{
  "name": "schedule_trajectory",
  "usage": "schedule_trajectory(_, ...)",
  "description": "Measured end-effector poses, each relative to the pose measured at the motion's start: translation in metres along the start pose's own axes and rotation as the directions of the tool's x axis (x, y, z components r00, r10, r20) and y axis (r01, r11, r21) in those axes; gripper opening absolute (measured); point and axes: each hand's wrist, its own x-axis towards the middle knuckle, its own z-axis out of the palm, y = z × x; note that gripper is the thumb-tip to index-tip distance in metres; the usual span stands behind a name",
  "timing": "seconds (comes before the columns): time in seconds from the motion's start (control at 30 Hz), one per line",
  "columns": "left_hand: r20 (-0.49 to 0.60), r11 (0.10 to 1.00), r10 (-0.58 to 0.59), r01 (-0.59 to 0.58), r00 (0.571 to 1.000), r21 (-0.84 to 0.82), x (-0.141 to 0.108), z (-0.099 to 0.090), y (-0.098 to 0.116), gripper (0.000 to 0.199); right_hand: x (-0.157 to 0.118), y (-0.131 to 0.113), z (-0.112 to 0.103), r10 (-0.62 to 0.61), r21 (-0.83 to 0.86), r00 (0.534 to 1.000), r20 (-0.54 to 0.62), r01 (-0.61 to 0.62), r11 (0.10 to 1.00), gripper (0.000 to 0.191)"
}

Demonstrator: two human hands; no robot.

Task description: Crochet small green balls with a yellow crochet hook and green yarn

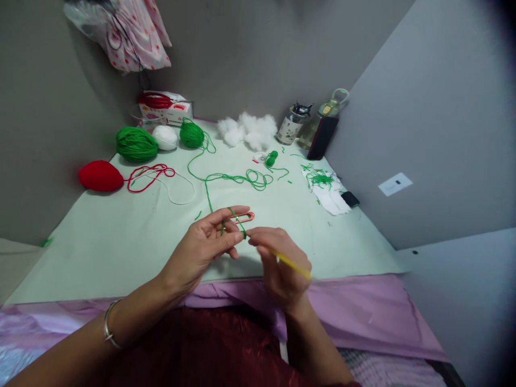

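Observation:
Near the table's front edge my left hand (209,239) pinches a small green piece of yarn work (244,234) between thumb and finger, with green yarn (208,196) looped over its raised index finger. My right hand (284,263) is closed around a yellow-handled tool (293,265), its fingertips touching the right side of the green piece. The tool's tip is too small to make out. Just behind the fingers shows an orange-pink oval clip (248,216). The yarn runs back over the table to a green ball (191,133).
At the back left are a large green ball (137,144), a white ball (165,138), a red ball (100,176) and a tissue box (165,109). White stuffing (256,131), a pen jar (290,126), a bottle (322,126) and yarn scraps on paper (334,199) lie further right.

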Motion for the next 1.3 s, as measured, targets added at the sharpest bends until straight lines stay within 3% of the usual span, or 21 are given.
schedule_trajectory(0.07,0.026,0.997,-0.036,0.038,0.999,-0.066,0.001,0.0,-0.002,0.045,-0.003,0.0,0.002,-0.126,-0.165,0.99,0.067,0.135,0.977,0.036)
schedule_trajectory(0.13,0.075,0.981,-0.12,0.13,0.99,-0.147,0.002,-0.001,-0.003,0.042,-0.005,0.001,0.004,-0.157,-0.209,0.987,0.044,0.163,0.964,0.039)
schedule_trajectory(0.23,0.111,0.95,-0.204,0.224,0.973,-0.216,0.004,-0.002,-0.003,0.034,-0.002,0.002,0.004,0.034,0.029,0.994,-0.104,-0.031,0.999,0.03)
schedule_trajectory(0.3,0.091,0.958,-0.177,0.193,0.98,-0.212,0.004,-0.001,-0.001,0.03,0.003,0.002,0.003,0.218,0.268,0.964,-0.152,-0.172,0.948,0.025)
schedule_trajectory(0.37,0.07,0.977,-0.115,0.125,0.991,-0.172,0.002,0.003,0.0,0.032,0.007,0.002,0.003,0.264,0.357,0.956,-0.125,-0.205,0.911,0.023)
schedule_trajectory(0.47,0.036,0.99,-0.059,0.063,0.998,-0.129,0.001,0.008,0.001,0.044,0.004,0.002,0.006,0.105,0.129,0.99,-0.094,-0.092,0.987,0.024)
schedule_trajectory(0.53,0.045,0.982,-0.096,0.102,0.994,-0.157,0.001,0.008,0.0,0.045,-0.001,0.003,0.009,-0.038,-0.094,0.995,-0.089,0.03,0.995,0.035)
schedule_trajectory(0.6,0.095,0.957,-0.171,0.188,0.981,-0.219,0.002,0.005,-0.001,0.04,-0.004,0.004,0.009,-0.129,-0.193,0.988,-0.09,0.109,0.975,0.041)
schedule_trajectory(0.67,0.129,0.933,-0.216,0.243,0.968,-0.266,0.004,0.001,-0.001,0.032,-0.003,0.005,0.007,-0.082,-0.111,0.988,-0.131,0.068,0.992,0.035)
schedule_trajectory(0.73,0.122,0.935,-0.207,0.233,0.971,-0.269,0.005,-0.003,-0.001,0.025,0.001,0.006,0.004,0.095,0.093,0.975,-0.201,-0.078,0.993,0.025)
schedule_trajectory(0.8,0.117,0.954,-0.169,0.192,0.979,-0.23,0.005,-0.004,-0.001,0.023,0.006,0.007,0.001,0.295,0.335,0.933,-0.209,-0.215,0.918,0.019)
schedule_trajectory(0.87,0.128,0.972,-0.133,0.154,0.983,-0.175,0.004,-0.003,-0.001,0.026,0.009,0.008,0.002,0.387,0.482,0.907,-0.163,-0.269,0.834,0.018)
schedule_trajectory(1.07,0.118,0.988,-0.098,0.11,0.988,-0.104,0.002,0.0,-0.003,0.03,0.009,0.005,0.009,0.348,0.48,0.935,-0.07,-0.274,0.833,0.016)
schedule_trajectory(1.3,0.056,0.994,-0.071,0.075,0.996,-0.073,-0.001,0.002,-0.001,0.029,0.009,0.002,0.008,0.322,0.424,0.942,-0.096,-0.254,0.869,0.017)
